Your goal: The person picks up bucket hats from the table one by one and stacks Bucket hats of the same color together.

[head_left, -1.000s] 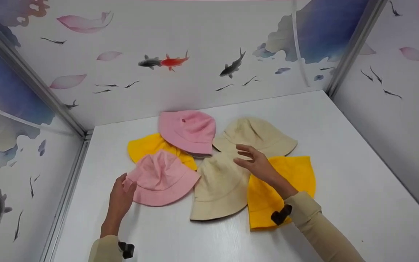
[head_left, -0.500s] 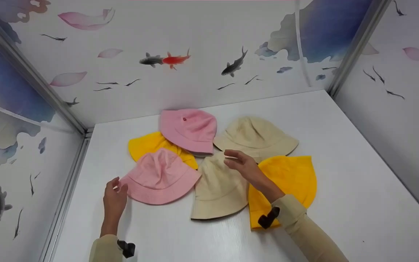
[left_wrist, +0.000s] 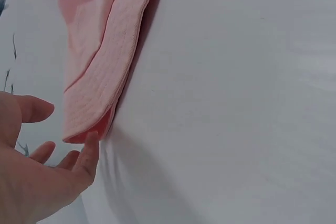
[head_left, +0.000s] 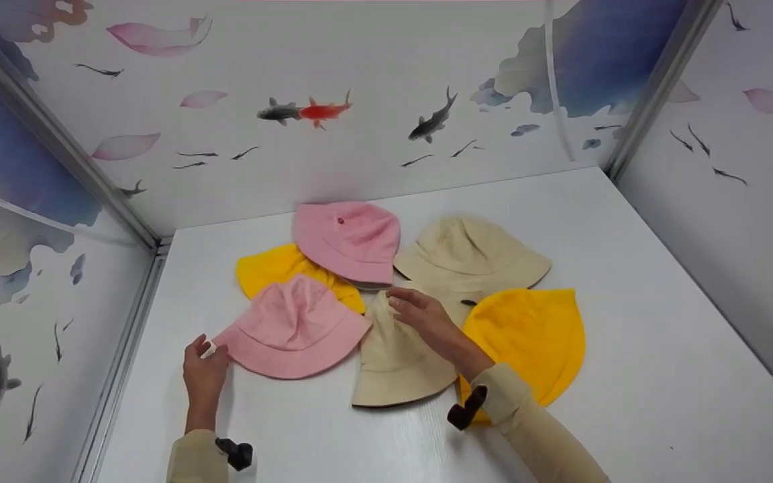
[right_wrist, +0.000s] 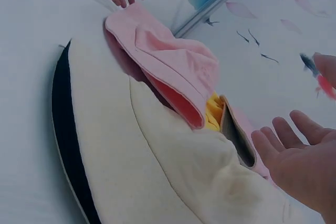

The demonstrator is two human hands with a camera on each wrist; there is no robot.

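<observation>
The front pink bucket hat (head_left: 292,335) lies with its left brim corner at my left hand (head_left: 205,372). In the left wrist view, one fingertip of this hand (left_wrist: 47,182) reaches the brim's opening, while the thumb stays apart from the cloth. My right hand (head_left: 430,329) hovers over the front beige bucket hat (head_left: 400,376), covering part of its crown. Its fingers (right_wrist: 286,129) are loosely bent with nothing between them. That beige hat shows a dark lining at its brim (right_wrist: 63,129) in the right wrist view. Right of it lies a yellow hat (head_left: 534,342), partly behind the right forearm.
Behind these lie another pink hat (head_left: 353,241), another beige hat (head_left: 474,255) and a yellow hat (head_left: 266,268) partly covered by both pink ones. The white table (head_left: 655,335) is bounded by printed walls (head_left: 373,60) at the back and sides.
My right hand has moved left and slightly down, from near the yellow hat to over the front beige one. The left hand has shifted slightly left and the pink hat's left brim has spread outward.
</observation>
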